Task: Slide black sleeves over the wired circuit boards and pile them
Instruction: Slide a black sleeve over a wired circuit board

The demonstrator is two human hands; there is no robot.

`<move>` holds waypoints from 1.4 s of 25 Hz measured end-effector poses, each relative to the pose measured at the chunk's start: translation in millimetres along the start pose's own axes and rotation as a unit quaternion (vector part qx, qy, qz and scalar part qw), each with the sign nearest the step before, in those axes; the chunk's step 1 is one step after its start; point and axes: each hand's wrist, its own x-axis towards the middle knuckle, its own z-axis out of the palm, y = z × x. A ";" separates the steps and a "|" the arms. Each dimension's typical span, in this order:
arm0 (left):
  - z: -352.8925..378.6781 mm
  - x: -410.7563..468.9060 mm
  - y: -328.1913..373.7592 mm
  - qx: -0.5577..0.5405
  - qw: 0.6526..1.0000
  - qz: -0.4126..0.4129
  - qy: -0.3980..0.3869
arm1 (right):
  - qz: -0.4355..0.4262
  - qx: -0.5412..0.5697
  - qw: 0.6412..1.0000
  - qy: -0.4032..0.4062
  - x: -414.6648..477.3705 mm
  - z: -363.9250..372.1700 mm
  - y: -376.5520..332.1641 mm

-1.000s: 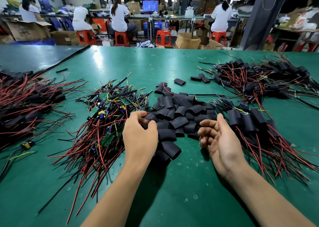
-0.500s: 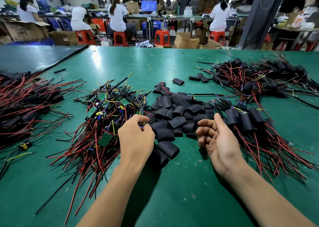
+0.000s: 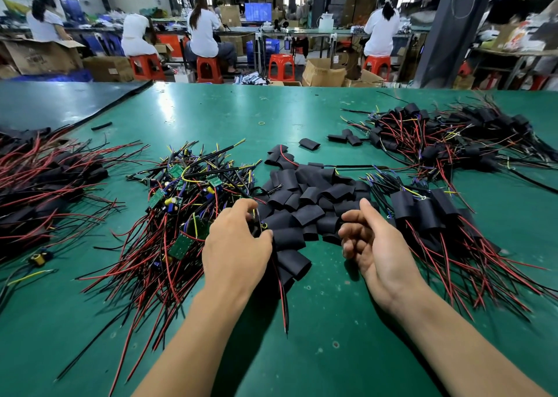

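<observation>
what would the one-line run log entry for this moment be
step: pick board | left hand: pinches wired board, wires trailing down | right hand: empty, loosely curled, beside sleeve pile | sleeving: not yet done

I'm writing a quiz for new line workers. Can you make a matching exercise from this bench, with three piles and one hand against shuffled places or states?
1 bare boards
2 empty sleeves
3 sleeved boards
4 right hand

A holds nothing
B between the hands
C beside the left hand
D right of the right hand

Pairs: 1-C, 2-B, 3-D, 4-A
</observation>
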 end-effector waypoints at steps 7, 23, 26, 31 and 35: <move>-2.2 -1.5 7.5 -0.102 0.994 -0.036 0.018 | -0.023 -0.027 0.999 -0.013 2.1 -2.6 4.3; 6.8 -13.5 32.6 -0.533 0.791 -0.133 -0.269 | -0.294 -0.251 0.912 -0.136 -13.4 -0.3 10.3; 4.2 -11.3 32.8 -0.552 0.780 -0.144 -0.259 | -0.133 -0.004 0.983 -0.127 -10.7 3.2 -0.5; 1.4 -13.4 34.3 -0.521 0.806 -0.097 -0.264 | 0.065 0.252 0.934 -0.244 -9.0 -8.0 -17.0; -0.7 -16.3 35.6 -0.505 0.814 -0.037 -0.284 | -0.007 0.060 0.958 -0.280 -7.7 -6.5 -11.6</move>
